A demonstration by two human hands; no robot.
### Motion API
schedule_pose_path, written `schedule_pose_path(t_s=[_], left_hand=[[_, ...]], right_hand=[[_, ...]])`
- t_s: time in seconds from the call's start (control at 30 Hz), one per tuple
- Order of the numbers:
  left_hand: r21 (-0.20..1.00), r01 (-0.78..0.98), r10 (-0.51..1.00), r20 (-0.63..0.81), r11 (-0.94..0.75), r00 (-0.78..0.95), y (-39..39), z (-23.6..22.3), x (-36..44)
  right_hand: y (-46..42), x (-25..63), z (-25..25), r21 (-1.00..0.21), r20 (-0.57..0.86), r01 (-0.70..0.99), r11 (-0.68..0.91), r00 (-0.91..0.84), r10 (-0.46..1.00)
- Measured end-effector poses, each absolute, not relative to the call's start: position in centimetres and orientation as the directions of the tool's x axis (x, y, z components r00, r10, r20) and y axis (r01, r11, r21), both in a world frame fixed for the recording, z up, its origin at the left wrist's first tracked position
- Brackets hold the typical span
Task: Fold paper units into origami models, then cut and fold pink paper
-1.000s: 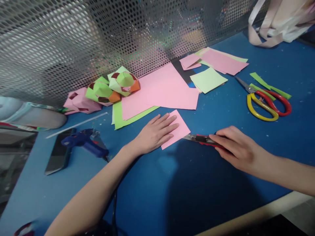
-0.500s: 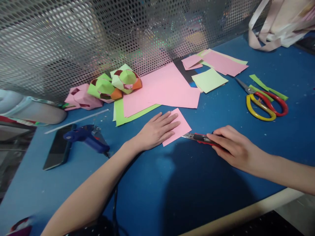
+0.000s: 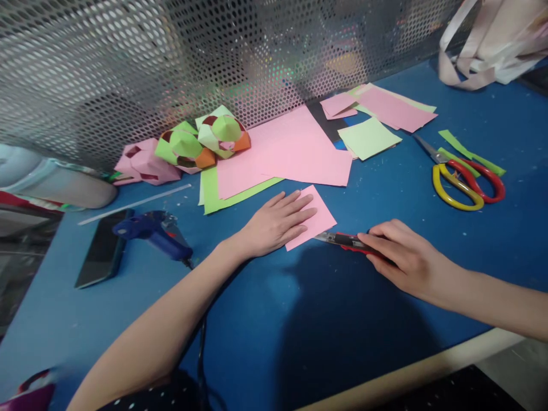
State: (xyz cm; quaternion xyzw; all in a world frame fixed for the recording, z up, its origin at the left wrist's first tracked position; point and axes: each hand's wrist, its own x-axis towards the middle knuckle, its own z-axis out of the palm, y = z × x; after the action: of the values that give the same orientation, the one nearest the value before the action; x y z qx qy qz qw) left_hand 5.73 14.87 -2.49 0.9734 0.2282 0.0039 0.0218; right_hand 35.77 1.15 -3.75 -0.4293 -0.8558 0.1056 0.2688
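Note:
A small pink paper square (image 3: pixel 322 212) lies on the blue table (image 3: pixel 252 319). Flat across its left part rests my left hand (image 3: pixel 278 221), fingers spread. My right hand (image 3: pixel 400 254) is closed around a red and black utility knife (image 3: pixel 346 240). The knife's blade points left and lies at the lower edge of the pink square; whether it is under the paper I cannot tell. Behind my hands, larger pink sheets (image 3: pixel 291 151) overlap a green sheet (image 3: pixel 209 200).
Yellow and red-handled scissors (image 3: pixel 458 200) lie at right near green strips (image 3: pixel 460 145) and a pale green stack (image 3: pixel 370 138). At left are a blue glue gun (image 3: pixel 160 235), a phone (image 3: pixel 103 251), a white stick (image 3: pixel 137 204) and folded paper shapes (image 3: pixel 182 145). A perforated metal panel (image 3: pixel 171 63) stands behind.
The knife blade has slid slightly left along the lower edge of the pink square. My left hand stays pressed on the paper. The whole view has shifted a little.

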Motion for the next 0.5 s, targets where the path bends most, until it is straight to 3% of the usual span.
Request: schedule_pose_path(t_s=[0.5], left_hand=[[0.03, 0.436, 0.437, 0.041, -0.899, 0.899, 14.92, -3.0, 5.59]], right_hand=[[0.96, 34.82, -3.36, -0.379, 0.368, 0.679, 0.629, -0.513, 0.776]])
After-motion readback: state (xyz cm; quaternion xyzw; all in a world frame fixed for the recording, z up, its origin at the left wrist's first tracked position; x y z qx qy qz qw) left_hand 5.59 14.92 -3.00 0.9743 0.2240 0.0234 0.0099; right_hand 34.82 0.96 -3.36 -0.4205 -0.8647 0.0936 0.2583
